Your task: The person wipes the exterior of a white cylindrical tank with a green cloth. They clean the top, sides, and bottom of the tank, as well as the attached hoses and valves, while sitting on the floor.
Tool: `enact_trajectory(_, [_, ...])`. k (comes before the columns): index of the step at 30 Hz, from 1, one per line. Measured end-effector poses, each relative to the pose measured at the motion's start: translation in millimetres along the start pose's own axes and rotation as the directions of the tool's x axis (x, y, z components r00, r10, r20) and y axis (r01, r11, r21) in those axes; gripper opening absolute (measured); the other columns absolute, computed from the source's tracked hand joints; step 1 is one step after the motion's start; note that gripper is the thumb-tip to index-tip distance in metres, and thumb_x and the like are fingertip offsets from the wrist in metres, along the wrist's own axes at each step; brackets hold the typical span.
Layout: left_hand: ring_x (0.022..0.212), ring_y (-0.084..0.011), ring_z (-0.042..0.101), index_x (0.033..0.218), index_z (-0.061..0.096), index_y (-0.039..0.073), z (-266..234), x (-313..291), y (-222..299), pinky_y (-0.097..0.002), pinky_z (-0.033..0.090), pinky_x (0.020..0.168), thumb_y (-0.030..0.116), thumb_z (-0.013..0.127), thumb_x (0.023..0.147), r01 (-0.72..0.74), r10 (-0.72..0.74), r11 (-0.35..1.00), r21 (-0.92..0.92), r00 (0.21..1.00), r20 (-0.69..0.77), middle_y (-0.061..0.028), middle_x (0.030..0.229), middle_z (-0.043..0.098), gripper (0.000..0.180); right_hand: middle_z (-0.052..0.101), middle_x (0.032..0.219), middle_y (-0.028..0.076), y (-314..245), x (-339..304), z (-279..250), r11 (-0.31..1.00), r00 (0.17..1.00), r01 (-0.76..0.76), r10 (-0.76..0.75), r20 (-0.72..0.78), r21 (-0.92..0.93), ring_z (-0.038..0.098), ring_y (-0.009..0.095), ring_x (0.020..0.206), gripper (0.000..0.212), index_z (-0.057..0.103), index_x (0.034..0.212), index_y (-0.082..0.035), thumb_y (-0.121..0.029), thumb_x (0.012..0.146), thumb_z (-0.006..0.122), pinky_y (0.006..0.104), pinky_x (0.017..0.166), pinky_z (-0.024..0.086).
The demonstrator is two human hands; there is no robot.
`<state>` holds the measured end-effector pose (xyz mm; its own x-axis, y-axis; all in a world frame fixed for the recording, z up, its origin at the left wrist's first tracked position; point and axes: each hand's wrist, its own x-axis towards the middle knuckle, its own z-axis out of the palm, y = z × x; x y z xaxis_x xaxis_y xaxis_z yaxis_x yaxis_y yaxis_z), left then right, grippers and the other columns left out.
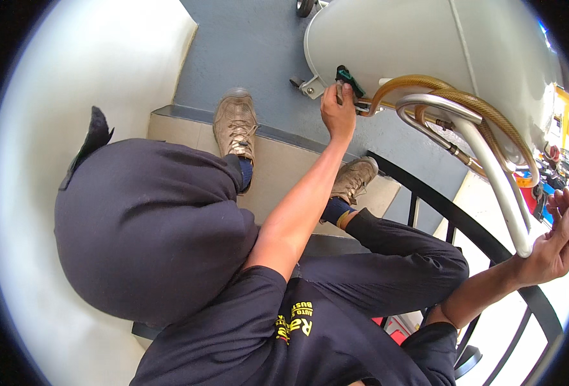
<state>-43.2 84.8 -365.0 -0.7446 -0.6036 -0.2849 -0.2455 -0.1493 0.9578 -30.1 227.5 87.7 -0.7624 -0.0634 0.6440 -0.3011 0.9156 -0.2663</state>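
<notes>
My left hand [338, 114] reaches forward to the lower side of a large pale grey tank [419, 45]. Its fingers are closed around something small that I cannot make out. A black and teal piece [347, 78] sits just beyond the fingertips, against the tank. Beside the hand, a yellow-brown hose [419, 82] ends in a metal fitting [363, 103]. My right hand [556, 239] is raised at the far right, close to the bent end of a white tubular handle [490, 167]. Its fingers are half curled, with the thumb apart, and nothing shows between them.
The tank has wheels, and a caster [306, 8] shows at the top. My shoes rest by a beige step [275, 157] with a blue-grey floor [246, 48] beyond. A black curved railing [445, 204] crosses at right. At left stands a white wall [98, 64].
</notes>
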Motion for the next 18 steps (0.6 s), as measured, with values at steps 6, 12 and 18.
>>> enact_trajectory(6, [0.071, -0.0278, 0.049, 0.083, 0.057, -0.003, 13.2, -31.1, 63.4, -0.0442, 0.040, 0.070, 0.032, 0.058, 0.118, -0.074, 0.095, 0.902, -0.426, 0.995, 0.030, -0.0122, 0.076, 0.051, 0.049, 0.079, 0.120, 0.028, 10.1, -4.4, -8.8, 0.995, 0.997, 0.080, -0.079, 0.014, -0.055, 0.081, 0.034, 0.104, 0.030, 0.072, 0.125, 0.015, -0.007, 0.117, 0.054, 0.0459, 0.091, 0.068])
enact_trajectory(12, [0.074, -0.0265, 0.056, 0.084, 0.059, -0.002, 15.5, -1.3, 40.7, -0.0465, 0.044, 0.071, 0.041, 0.056, 0.119, 0.210, -0.283, 0.935, -0.286, 0.927, -0.247, -0.0131, 0.078, 0.062, 0.056, 0.080, 0.119, 0.027, -1.6, -3.2, 1.0, 0.999, 0.999, 0.031, -0.031, 0.020, -0.015, 0.082, 0.033, 0.103, 0.030, 0.074, 0.125, 0.013, -0.008, 0.117, 0.054, 0.0437, 0.092, 0.068])
enact_trajectory(18, [0.112, -0.0186, 0.062, 0.123, 0.078, -0.002, 18.8, -22.5, 87.8, -0.0375, 0.049, 0.107, 0.049, 0.051, 0.121, -0.033, -0.095, 0.784, -0.619, 0.981, -0.172, -0.0092, 0.119, 0.066, 0.057, 0.081, 0.117, 0.024, 11.6, -8.5, -6.7, 0.998, 0.998, 0.067, -0.067, 0.007, -0.006, 0.081, 0.029, 0.101, 0.028, 0.076, 0.124, 0.010, -0.009, 0.117, 0.057, 0.0433, 0.091, 0.068])
